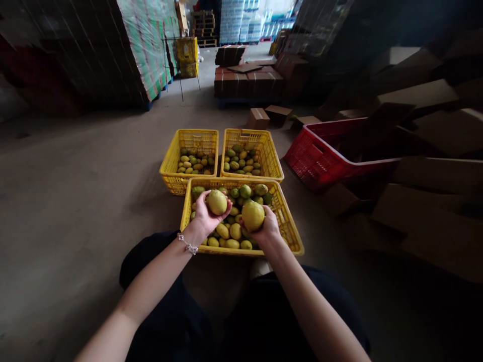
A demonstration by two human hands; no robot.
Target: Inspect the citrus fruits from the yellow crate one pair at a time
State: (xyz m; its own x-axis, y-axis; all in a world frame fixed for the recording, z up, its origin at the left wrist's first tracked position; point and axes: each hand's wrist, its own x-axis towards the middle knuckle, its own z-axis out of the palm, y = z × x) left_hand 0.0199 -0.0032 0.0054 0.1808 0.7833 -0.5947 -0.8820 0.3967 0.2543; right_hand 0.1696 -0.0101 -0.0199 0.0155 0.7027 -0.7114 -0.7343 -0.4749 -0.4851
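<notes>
My left hand [207,213] is wrapped round a yellow-green lemon [218,201], fingers curled beneath it. In my right hand [268,227] sits another lemon [253,216], slightly larger in view, gripped from its right side. Both fruits are held above the front yellow crate [290,229], apart from each other. Inside that crate lie many more lemons [235,231], some yellow and some greener. My hands and the held fruit hide part of its contents.
Behind stand two smaller yellow crates, the left one [169,163] and the right one [269,153], both holding similar fruit. A red crate [313,156] and loose cardboard [426,191] lie to the right. Small boxes [258,118] and a loaded pallet [249,83] stand farther back.
</notes>
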